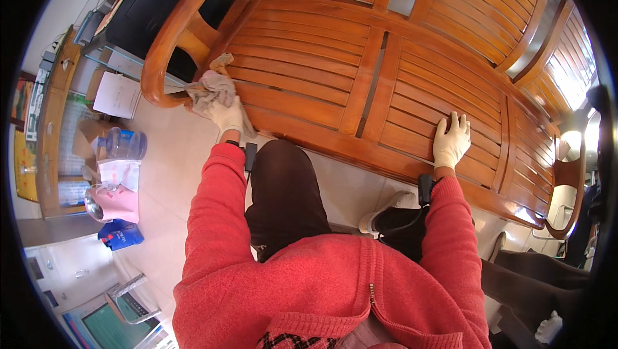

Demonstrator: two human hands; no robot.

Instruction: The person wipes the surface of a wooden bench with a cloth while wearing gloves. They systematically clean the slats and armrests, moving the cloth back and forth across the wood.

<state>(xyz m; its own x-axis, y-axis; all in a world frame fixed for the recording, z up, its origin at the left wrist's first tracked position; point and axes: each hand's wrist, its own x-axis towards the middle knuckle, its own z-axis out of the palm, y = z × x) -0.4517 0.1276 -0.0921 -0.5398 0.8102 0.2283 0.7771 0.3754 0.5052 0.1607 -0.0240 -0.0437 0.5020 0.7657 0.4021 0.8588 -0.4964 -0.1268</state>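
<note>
A long slatted wooden bench (pixel 304 54) with a glossy orange-brown finish spans the view before me. My left hand (pixel 227 115), in a cream glove, grips a crumpled greyish-pink cloth (pixel 212 89) at the bench's left front corner. Part of that cloth drapes over the seat edge, near the foot of the curved wooden armrest (pixel 161 66). Farther right, my right hand (pixel 451 141), gloved alike, rests palm down on the seat slats near the front rail. Its fingers are spread, with nothing held.
Left on the floor stand a large clear-blue water bottle (pixel 126 144), a pink bag (pixel 116 203), a blue bag (pixel 120 234) and a cardboard box (pixel 91 136). A wooden cabinet (pixel 53 122) lines the wall. Another person's dark-trousered legs (pixel 526 276) are at the lower right.
</note>
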